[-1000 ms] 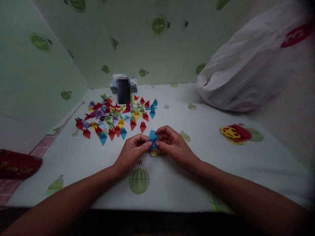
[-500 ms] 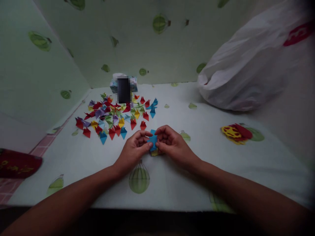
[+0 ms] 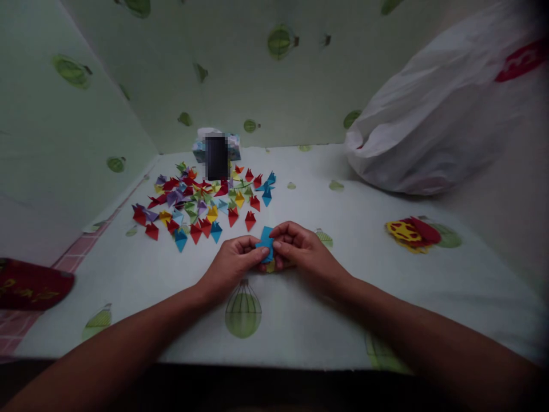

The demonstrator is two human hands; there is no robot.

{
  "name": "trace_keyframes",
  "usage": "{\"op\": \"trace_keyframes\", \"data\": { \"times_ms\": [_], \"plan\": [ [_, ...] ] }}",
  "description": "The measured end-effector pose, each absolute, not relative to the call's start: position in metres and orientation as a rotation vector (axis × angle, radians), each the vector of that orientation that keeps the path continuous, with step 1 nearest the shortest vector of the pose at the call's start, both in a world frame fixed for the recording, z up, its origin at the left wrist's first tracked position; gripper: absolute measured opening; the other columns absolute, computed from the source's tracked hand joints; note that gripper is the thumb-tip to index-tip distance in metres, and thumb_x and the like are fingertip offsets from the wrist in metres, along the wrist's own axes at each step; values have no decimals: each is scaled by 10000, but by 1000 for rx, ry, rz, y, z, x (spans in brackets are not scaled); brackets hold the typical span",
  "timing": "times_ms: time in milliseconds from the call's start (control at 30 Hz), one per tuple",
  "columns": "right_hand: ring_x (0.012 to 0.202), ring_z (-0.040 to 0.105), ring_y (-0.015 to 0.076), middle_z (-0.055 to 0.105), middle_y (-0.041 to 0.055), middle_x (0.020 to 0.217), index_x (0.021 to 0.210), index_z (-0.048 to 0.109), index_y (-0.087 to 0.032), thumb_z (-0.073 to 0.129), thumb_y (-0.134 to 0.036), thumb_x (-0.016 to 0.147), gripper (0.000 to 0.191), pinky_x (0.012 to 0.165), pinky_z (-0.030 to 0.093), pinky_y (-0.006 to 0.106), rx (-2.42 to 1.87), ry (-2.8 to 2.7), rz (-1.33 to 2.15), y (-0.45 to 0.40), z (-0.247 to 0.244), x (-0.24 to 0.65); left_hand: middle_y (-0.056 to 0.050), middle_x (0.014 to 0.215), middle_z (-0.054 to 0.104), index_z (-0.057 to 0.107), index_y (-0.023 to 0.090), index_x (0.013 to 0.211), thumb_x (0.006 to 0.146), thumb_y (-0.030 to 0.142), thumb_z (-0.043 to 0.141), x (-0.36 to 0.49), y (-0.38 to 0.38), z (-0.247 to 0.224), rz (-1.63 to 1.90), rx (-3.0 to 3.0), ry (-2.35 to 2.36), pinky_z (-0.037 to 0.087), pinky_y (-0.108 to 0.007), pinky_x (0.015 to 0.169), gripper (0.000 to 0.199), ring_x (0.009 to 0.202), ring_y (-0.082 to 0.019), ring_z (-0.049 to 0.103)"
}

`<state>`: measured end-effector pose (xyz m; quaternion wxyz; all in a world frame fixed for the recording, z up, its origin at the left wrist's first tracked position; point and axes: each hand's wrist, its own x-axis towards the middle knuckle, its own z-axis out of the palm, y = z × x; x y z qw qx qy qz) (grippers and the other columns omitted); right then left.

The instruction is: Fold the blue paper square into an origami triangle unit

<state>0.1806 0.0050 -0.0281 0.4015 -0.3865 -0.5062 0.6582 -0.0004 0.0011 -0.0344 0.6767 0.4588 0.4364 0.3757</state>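
Between my two hands, just above the table, is a small piece of blue folded paper (image 3: 266,236). My left hand (image 3: 237,255) pinches its left side, thumb on top. From the right, my right hand (image 3: 299,247) grips its other edge with thumb and curled fingers. Under the paper a bit of something yellow (image 3: 270,266) shows, mostly hidden by my hands. Beyond my left hand lie many folded paper pieces (image 3: 196,232) in red, blue, yellow, green and purple, spread over the table.
A tissue box (image 3: 234,147) stands at the back with a dark blurred rectangle (image 3: 217,158) before it. A big white plastic bag (image 3: 412,131) fills the right rear. Red and yellow cut-outs (image 3: 412,233) lie at right. A dark red item (image 3: 34,284) is at the left edge.
My left fingers have moved lower and further under the blue paper, so more of its upper part shows. My right hand has shifted only slightly. Everything else stays put.
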Motion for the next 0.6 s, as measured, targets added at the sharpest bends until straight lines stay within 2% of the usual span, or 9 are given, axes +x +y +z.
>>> {"op": "trace_keyframes", "data": {
  "times_ms": [267, 400, 600],
  "plan": [
    [506, 534, 97, 592, -37, 535, 744, 581, -177, 649, -348, 841, 208, 563, 409, 254, -1048, -1359, 1647, 5, -27, 182, 15, 616, 649, 649, 141, 744, 768, 347, 773, 1, -1, -28, 822, 1099, 1009, 409, -215, 588, 241, 560, -81, 549],
    [487, 525, 96, 582, -47, 519, 729, 570, -184, 645, -327, 833, 192, 548, 406, 253, -1073, -1355, 1556, 1, -25, 180, 12, 639, 656, 651, 144, 770, 783, 332, 762, 1, -2, -29, 810, 1119, 992, 415, -222, 627, 219, 599, -89, 561],
    [494, 517, 90, 589, -49, 555, 752, 565, -182, 666, -347, 828, 207, 537, 402, 248, -1055, -1345, 1518, 3, -24, 181, 12, 628, 641, 613, 145, 696, 788, 306, 745, 2, -2, -29, 804, 1125, 978, 410, -227, 619, 228, 587, -86, 556]
  ]
}}
